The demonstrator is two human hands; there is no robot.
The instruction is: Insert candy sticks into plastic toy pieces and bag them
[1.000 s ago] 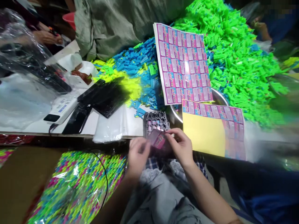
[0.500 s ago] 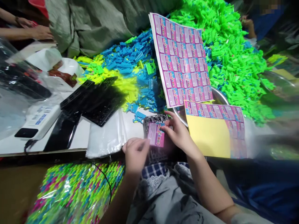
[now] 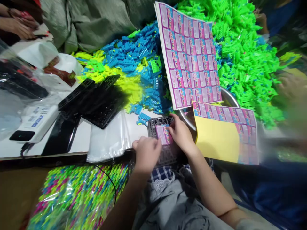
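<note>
A small pink and purple sticker (image 3: 164, 135) printed with TOY CANDY lies over a black openwork plastic frame (image 3: 152, 124) at the table's front edge. My left hand (image 3: 147, 154) is closed at the sticker's lower left edge, thumb and finger pinched there. My right hand (image 3: 181, 133) pinches the sticker's upper right corner with the thumb, its fingers beside the frame's far right corner. Nearby on the right lies a partly peeled sticker sheet (image 3: 217, 135) with bare yellow backing. A full sheet of stickers (image 3: 189, 60) leans behind my hands.
Clear plastic bags (image 3: 107, 139) lie left, beside black plastic frames (image 3: 103, 102), a dark phone-like slab (image 3: 62, 135) and a white power bank (image 3: 35, 121). Blue pieces (image 3: 129, 57) and green pieces (image 3: 244, 64) are heaped behind. A metal bowl (image 3: 230, 97) sits under the sheets. Co-workers' hands (image 3: 20, 25) show left.
The sticker has come down flatter against the black frame. My left hand has moved right and up onto its edge. A blurred hand of another person has appeared at the far right.
</note>
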